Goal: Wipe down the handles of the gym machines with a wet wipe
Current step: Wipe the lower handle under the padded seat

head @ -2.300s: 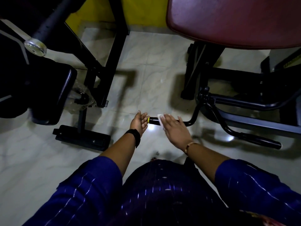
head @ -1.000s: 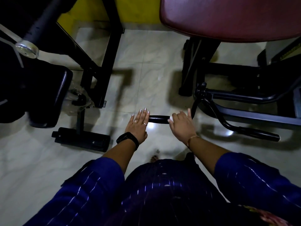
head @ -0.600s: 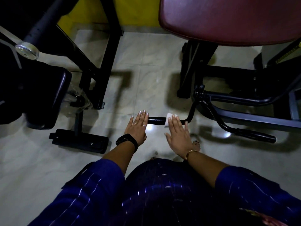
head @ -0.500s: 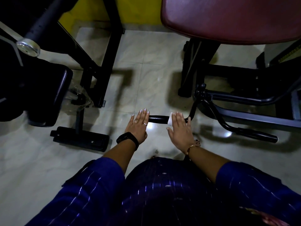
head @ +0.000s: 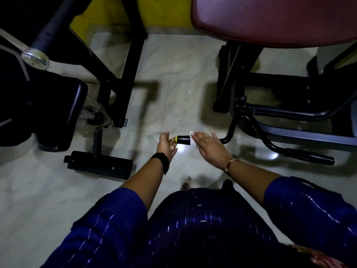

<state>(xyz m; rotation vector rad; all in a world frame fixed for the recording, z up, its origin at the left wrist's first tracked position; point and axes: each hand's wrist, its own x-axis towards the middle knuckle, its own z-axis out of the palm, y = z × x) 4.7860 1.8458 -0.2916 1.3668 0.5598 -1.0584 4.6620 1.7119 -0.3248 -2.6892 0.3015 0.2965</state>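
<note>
Pale tiled floor (head: pixel 48 190) noted underfoot; maroon seat pad (head: pixel 270 18) seen at top right. Below it, 1 black handle (head: pixel 183 140) with a yellow end cap (head: pixel 176 139) is extended leftward from the machine. Right hand (head: pixel 211 147) is laid flat over the handle, fingers straight, white wet wipe (head: pixel 192 134) pressed at the fingertips. Left hand (head: pixel 165 146) is held loosely open, fingers touching the cap.

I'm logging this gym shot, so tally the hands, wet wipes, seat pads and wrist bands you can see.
Hands: 2, left hand and right hand
Wet wipe: 1
Seat pads: 2, maroon pad and black pad
Wrist bands: 2, black band and gold bangle
Total: 7
</note>
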